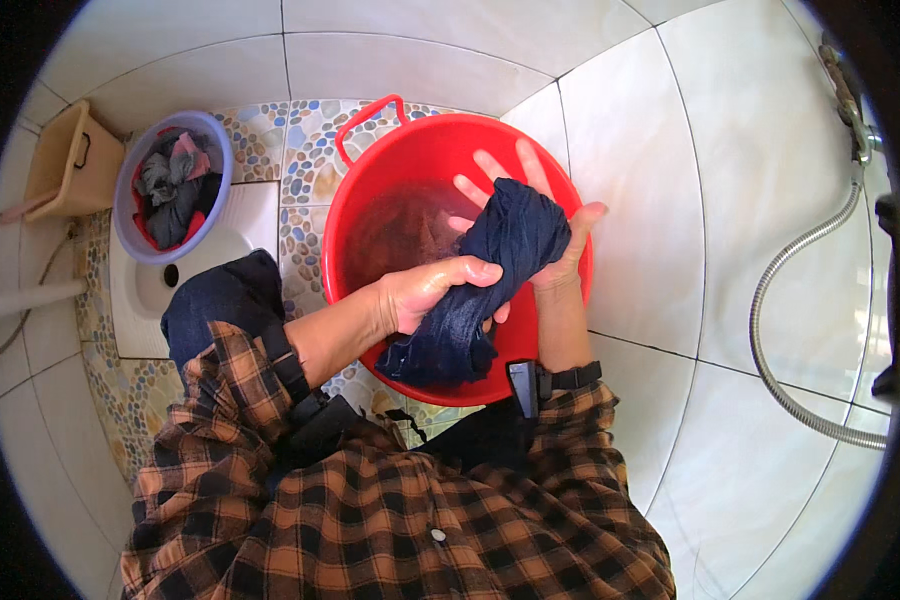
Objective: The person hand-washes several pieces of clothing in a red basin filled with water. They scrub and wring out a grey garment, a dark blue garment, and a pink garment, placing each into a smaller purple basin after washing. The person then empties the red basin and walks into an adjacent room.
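Note:
My left hand (431, 292) grips a bunched, wet dark blue cloth (514, 232), with its thumb across the top and fingers curled beneath. Its upper end lies against the palm of my right hand (576, 244). That hand's fingers are spread and straight, not closed round the fabric, and the cloth hides most of the palm. Both hands are above a large red plastic basin (495, 135). Murky, reddish-looking water (401, 232) is in the basin. The lower end of the cloth hangs near the basin's front rim.
At left, a lavender basin (225, 161) of grey, red and black clothes (169, 184) stands over a white squat toilet (251, 217). A beige bin (82, 165) is beside it. A metal shower hose (757, 322) hangs by the tiled wall (637, 187) at right.

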### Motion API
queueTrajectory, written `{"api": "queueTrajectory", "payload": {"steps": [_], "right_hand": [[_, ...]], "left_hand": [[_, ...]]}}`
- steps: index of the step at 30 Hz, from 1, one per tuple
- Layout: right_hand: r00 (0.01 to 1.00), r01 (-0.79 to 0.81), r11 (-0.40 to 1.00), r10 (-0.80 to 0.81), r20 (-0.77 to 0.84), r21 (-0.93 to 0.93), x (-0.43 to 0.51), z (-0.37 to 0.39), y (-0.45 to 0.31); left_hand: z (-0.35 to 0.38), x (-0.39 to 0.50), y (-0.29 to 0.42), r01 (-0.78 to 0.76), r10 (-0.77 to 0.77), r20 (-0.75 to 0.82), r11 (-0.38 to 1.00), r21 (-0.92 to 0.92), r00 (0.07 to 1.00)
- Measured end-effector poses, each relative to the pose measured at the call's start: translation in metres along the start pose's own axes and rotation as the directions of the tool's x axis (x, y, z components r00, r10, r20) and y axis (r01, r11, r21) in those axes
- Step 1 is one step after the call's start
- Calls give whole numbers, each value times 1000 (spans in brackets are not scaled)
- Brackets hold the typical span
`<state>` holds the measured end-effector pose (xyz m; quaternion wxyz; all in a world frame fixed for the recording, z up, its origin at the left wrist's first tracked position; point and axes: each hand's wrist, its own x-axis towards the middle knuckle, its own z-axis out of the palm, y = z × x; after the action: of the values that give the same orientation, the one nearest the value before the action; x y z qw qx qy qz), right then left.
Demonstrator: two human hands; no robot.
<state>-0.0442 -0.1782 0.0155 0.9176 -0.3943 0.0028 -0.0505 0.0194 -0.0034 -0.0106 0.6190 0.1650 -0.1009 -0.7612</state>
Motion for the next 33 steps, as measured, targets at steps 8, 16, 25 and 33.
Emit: {"api": "queueTrajectory", "payload": {"steps": [8, 16, 25, 33], "right_hand": [[966, -238, 898, 181, -183, -370, 6, 27, -34], [918, -393, 52, -41, -395, -918, 15, 17, 15], [860, -493, -346, -58, -507, -798, 20, -20, 63], [784, -585, -324, 11, -621, -744, 42, 1, 43]], "left_hand": [[17, 5, 4, 11, 26, -117, 952, 307, 993], [-15, 33, -30, 68, 379, -443, 693, 718, 813], [-44, 44, -54, 258, 387, -609, 655, 710, 692], [-45, 40, -35, 124, 385, -523, 704, 699, 760]]}}
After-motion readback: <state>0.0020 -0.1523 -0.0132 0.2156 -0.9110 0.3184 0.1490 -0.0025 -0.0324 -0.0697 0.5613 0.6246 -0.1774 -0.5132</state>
